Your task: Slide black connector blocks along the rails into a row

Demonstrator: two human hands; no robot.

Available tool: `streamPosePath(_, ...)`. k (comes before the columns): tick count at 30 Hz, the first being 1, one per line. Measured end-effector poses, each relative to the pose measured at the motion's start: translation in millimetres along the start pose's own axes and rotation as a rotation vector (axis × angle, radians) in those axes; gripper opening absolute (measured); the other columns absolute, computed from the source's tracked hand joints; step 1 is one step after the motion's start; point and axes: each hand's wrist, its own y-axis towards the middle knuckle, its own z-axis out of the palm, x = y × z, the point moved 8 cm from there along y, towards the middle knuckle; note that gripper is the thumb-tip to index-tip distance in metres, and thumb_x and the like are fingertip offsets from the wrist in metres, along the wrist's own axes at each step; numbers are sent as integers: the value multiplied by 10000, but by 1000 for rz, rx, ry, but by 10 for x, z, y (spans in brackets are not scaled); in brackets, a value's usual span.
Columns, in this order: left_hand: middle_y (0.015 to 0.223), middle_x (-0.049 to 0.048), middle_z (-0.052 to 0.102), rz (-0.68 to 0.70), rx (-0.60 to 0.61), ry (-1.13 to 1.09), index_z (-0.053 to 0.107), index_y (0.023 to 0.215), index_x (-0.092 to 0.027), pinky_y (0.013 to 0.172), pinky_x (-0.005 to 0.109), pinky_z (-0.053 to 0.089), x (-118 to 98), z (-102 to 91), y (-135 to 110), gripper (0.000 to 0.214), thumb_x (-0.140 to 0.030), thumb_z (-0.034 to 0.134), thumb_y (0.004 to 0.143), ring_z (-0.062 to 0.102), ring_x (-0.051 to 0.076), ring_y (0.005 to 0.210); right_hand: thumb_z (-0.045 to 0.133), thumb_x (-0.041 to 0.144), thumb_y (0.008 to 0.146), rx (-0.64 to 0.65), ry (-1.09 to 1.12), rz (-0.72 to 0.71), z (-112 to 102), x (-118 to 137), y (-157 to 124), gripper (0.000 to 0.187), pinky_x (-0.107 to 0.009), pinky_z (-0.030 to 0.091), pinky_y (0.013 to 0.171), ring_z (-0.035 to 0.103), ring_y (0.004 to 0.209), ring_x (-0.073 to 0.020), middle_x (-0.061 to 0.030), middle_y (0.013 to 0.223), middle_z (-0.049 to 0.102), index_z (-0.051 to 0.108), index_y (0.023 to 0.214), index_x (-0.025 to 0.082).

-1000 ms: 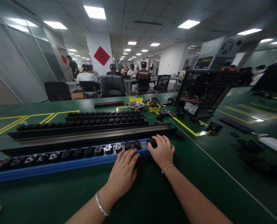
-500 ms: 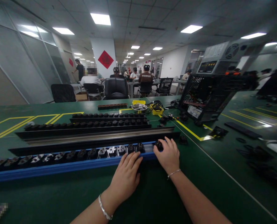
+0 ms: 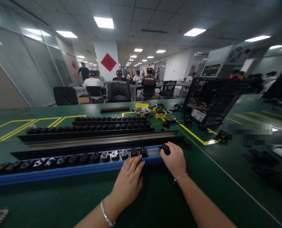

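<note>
A long blue rail (image 3: 60, 172) lies across the green table in front of me, filled with several black and grey socket modules (image 3: 112, 155). My left hand (image 3: 129, 182) rests flat against the rail's front edge, fingers stretched toward the last fitted modules. My right hand (image 3: 175, 160) is curled over the rail's right end, its fingers closed on a black socket module (image 3: 165, 148) sitting in the rail. A short bare stretch of rail (image 3: 152, 152) separates that module from the row.
Behind the blue rail lie a black rail (image 3: 95, 146) and two finished socket strips (image 3: 88, 129). A yellow tray and metal bowl (image 3: 142, 110) stand further back, an open computer case (image 3: 207, 99) at the right. Loose black parts (image 3: 259, 156) lie on the right. People sit at far desks.
Both hands keep the same hold on the rail. The view has shifted slightly, so everything sits a little lower and further right in the picture.
</note>
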Motion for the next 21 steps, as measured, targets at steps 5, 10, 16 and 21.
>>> streamPosePath(5,1420,83,462,-16,-2,2,473,1310,-206,1054,515,395,1,-14,-2,528,-125,509,790,434,282,1271,504,320,790,-5,33,10,-13,-25,15,372,-396,373,1023,532,1130,-257,-139,1146,645,674,1037,100)
streamPosePath(10,1426,76,457,-22,2,-1,473,1311,-209,1065,513,378,7,-7,-3,526,-128,515,793,426,278,1276,515,351,778,2,45,88,-20,-131,20,444,-397,395,1008,513,1168,-268,-163,1236,591,640,1115,89)
streamPosePath(16,1421,81,462,-31,23,-18,483,1305,-204,1067,510,375,5,-20,-3,514,-137,523,797,414,279,1285,510,376,784,52,54,166,-4,-170,3,457,-378,397,1019,501,1209,-263,-160,1293,558,646,1131,110)
streamPosePath(21,1424,82,458,-28,13,-14,476,1312,-197,1071,507,371,10,-15,-6,515,-137,523,803,408,276,1288,498,359,786,66,63,195,-7,-178,-3,428,-366,408,1007,512,1205,-255,-148,1290,569,656,1107,123)
